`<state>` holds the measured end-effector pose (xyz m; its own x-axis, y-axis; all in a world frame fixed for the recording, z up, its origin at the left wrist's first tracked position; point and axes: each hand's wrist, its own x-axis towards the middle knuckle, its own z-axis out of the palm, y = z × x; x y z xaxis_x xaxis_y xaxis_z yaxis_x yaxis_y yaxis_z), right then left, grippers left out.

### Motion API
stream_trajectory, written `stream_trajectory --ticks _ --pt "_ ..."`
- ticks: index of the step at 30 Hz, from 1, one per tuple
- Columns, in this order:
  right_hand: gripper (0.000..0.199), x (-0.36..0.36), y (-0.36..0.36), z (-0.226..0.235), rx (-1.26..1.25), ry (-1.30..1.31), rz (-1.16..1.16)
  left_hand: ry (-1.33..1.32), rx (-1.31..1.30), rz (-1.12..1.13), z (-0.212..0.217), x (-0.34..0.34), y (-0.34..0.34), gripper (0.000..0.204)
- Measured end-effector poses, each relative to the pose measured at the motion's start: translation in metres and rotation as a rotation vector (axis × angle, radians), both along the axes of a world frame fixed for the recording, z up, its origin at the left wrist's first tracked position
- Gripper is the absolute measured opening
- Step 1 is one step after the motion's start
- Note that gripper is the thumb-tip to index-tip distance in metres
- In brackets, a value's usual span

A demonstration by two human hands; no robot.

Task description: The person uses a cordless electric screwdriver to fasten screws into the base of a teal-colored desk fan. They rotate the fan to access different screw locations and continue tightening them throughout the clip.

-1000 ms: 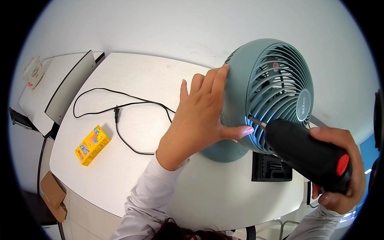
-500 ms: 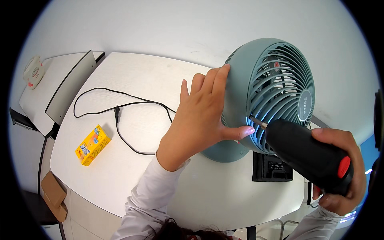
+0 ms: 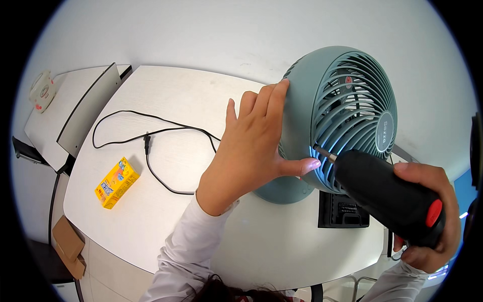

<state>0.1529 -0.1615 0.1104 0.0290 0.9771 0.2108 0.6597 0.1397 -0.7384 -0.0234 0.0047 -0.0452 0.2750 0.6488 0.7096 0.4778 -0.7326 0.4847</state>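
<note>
A grey-green desk fan [image 3: 299,116] with a curved-slat front grille stands on its round base [image 3: 287,194] at the right of the table. My left hand [image 3: 251,146] grips the housing from its left side, fingers along the outer shell and thumb at the front rim. In my right hand [image 3: 432,211] is a black cordless screwdriver [image 3: 385,194] with a red button. Its metal bit [image 3: 325,153] points up and left, the tip at the lower left edge of the grille. Whether the tip sits in a screw is too small to tell.
A black bit case [image 3: 343,214] lies beneath the grille, partly hidden by the fan. On the white table [image 3: 271,246] are a yellow juice carton [image 3: 116,182] and a looped black power cord [image 3: 166,120]. Another desk [image 3: 65,100] with a cream-coloured item stands left, and cardboard [image 3: 69,244] lies below.
The fan has tipped very slightly, its top edge a little higher in view. Both hands keep their hold, and the bit stays at the same spot on the grille's edge.
</note>
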Motion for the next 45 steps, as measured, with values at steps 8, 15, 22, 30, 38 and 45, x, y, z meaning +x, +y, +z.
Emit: stream_trajectory --ticks 8,15,22,30,38,45 --pt "0.098 -0.0011 -0.001 0.0006 -0.021 -0.008 -0.028 -0.007 0.01 -0.002 -0.0009 0.0001 0.0001 0.112" --pt "0.101 -0.0039 -0.0005 -0.0022 0.034 -0.02 -0.064 -0.012 0.01 0.0 -0.0001 0.0008 0.0002 0.112" --pt "0.097 -0.0007 -0.0006 0.0005 -0.015 -0.003 -0.038 -0.002 0.02 0.009 -0.0007 0.0002 0.0007 0.115" --pt "0.099 0.0019 -0.0011 -0.0004 0.0 0.001 -0.023 -0.006 0.02 0.003 -0.0004 0.0002 0.0009 0.115" --pt "0.101 0.0002 -0.0021 -0.0023 -0.005 0.031 -0.052 -0.004 0.011 0.001 -0.0002 -0.0002 0.0002 0.115" --pt "0.102 -0.0006 -0.0031 -0.0036 0.016 0.039 -0.084 -0.008 0.04 0.006 -0.0016 0.0004 0.0017 0.115"
